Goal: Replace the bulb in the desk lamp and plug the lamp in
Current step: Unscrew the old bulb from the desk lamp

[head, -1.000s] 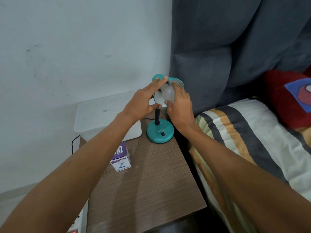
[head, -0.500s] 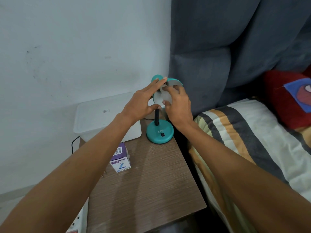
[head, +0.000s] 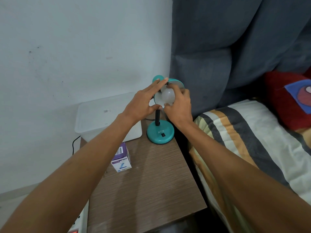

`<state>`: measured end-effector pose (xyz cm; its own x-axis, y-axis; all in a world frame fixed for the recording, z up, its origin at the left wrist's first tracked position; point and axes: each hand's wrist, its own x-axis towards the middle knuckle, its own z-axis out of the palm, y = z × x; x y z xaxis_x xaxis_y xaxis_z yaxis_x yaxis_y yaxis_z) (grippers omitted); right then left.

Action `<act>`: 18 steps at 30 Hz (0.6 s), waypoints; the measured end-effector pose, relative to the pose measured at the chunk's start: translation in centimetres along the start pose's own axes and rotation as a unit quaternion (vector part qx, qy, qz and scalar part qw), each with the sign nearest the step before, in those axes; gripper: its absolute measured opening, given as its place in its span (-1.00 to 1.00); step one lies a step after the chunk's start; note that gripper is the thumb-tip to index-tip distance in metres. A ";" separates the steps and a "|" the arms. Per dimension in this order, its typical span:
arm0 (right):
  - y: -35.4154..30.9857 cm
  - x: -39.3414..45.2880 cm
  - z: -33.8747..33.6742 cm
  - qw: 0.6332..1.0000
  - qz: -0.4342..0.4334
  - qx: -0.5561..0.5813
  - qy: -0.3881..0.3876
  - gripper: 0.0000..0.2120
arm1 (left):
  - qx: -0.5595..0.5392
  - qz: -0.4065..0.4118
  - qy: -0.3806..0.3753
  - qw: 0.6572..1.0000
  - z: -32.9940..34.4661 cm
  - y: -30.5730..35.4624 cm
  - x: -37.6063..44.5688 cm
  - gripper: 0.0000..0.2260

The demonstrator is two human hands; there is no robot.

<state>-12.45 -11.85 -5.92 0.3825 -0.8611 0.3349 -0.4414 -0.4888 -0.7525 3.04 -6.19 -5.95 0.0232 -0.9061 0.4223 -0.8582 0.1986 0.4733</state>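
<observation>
Nightstand (head: 151,182) bears the teal desk lamp (head: 159,133); a white plastic box (head: 101,118) sits just left of the lamp, a small bulb carton (head: 121,158) front-left of it. Left hand (head: 141,106) lays straight fingers along the lamp's shade (head: 176,81); right hand (head: 180,108) curls its fingers round the white bulb (head: 168,95) inside that shade

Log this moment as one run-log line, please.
left hand: rests on lamp shade | right hand: grips bulb inside shade | small box: on table
</observation>
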 end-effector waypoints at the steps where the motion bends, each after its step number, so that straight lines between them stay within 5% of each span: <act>1: 0.0 0.0 0.1 1.000 -0.001 0.008 0.003 -0.51 | 0.001 0.002 0.000 1.000 0.0 -0.1 0.1 -0.16; 4: -0.1 0.1 0.4 0.999 0.006 0.024 0.027 -0.61 | 0.009 0.001 -0.002 1.000 0.2 -0.2 0.2 -0.13; 9: -0.1 0.4 0.8 0.999 0.023 -0.012 0.042 -0.40 | 0.007 -0.005 -0.001 1.000 0.1 -0.2 0.2 -0.13; 18: -0.4 0.3 0.4 0.998 0.030 0.034 0.032 -0.48 | 0.004 -0.008 0.002 1.000 0.2 -0.1 0.2 -0.13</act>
<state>-11.83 -11.89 -5.77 0.3032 -0.8965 0.3229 -0.4047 -0.4280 -0.8081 3.06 -6.43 -6.09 0.0395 -0.9075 0.4182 -0.8617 0.1810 0.4741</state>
